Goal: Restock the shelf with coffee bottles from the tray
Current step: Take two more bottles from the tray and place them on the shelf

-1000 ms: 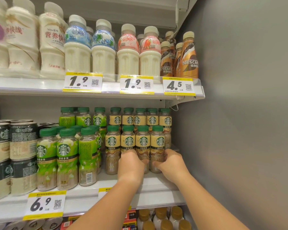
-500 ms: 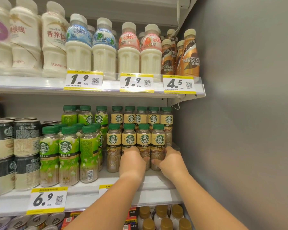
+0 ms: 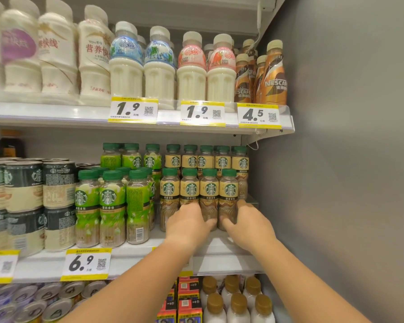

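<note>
Tan-labelled coffee bottles with green caps (image 3: 209, 190) stand in rows at the right end of the middle shelf (image 3: 219, 262). My left hand (image 3: 188, 226) wraps the lower part of the second front-row bottle (image 3: 189, 188) and touches the third. My right hand (image 3: 248, 226) grips the base of the rightmost front bottle (image 3: 229, 190), thumb across its front. The bottles stand upright on the shelf. No tray is in view.
Green-labelled bottles (image 3: 109, 206) stand to the left of the coffee, then stacked cans (image 3: 23, 183). The upper shelf holds milk drinks and Nescafé bottles (image 3: 273, 82). A grey side wall (image 3: 336, 159) closes the right. White gold-capped bottles (image 3: 238, 304) sit below.
Both hands stay on the bases of the front-row coffee bottles with little movement. The view has shifted, so the shelf sits further right in frame.
</note>
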Demonstrator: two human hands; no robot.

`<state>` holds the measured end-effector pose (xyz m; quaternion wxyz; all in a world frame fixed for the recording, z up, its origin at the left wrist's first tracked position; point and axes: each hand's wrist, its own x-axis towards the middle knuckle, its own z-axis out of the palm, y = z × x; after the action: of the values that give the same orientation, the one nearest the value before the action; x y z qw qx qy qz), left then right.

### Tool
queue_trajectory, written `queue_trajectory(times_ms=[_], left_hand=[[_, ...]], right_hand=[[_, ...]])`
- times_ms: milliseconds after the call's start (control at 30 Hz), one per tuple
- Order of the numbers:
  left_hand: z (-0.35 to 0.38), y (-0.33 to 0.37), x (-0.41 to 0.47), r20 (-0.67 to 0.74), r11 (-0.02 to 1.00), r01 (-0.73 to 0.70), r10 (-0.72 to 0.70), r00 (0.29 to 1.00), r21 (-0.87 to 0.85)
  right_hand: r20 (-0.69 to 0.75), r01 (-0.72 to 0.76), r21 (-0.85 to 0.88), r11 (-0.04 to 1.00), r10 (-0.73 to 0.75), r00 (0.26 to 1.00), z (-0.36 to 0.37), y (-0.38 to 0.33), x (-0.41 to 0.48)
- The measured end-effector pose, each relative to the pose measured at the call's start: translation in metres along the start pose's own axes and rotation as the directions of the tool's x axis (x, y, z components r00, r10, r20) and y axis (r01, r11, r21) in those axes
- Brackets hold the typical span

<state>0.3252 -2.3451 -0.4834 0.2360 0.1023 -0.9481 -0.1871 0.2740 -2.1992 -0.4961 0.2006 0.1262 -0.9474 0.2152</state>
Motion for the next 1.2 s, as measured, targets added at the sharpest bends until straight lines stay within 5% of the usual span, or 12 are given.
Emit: queue_trajectory(times_ms=[200,600,933,1200], left_hand=[[-0.012,-0.032,-0.03,0.086,0.909,-0.261,0.246,0.965,0.326],[-0.016,-0.136,-0.123,0.089,0.775,-0.545,0.548,0.832,0.32],[0.037,-0.23,-0.221,0.192,0.721,-0.67,0.642,0.742,0.177],[0.13,-0.297,-0.306,0.44,0.805,-0.573,0.464,0.769,0.152]], right_hand=[[0.024,0.112,-0.24,0.964,-0.11,0.994,-0.004,0.0,-0.037],[-0.011,0.04,-0.392,0.919,-0.048,0.999,0.031,-0.042,-0.184],[0.046,-0.022,-0.424,0.905,0.046,0.998,0.103,-0.063,-0.316],[0.292,-0.034,-0.334,0.942,0.138,0.946,0.209,-0.027,-0.409]])
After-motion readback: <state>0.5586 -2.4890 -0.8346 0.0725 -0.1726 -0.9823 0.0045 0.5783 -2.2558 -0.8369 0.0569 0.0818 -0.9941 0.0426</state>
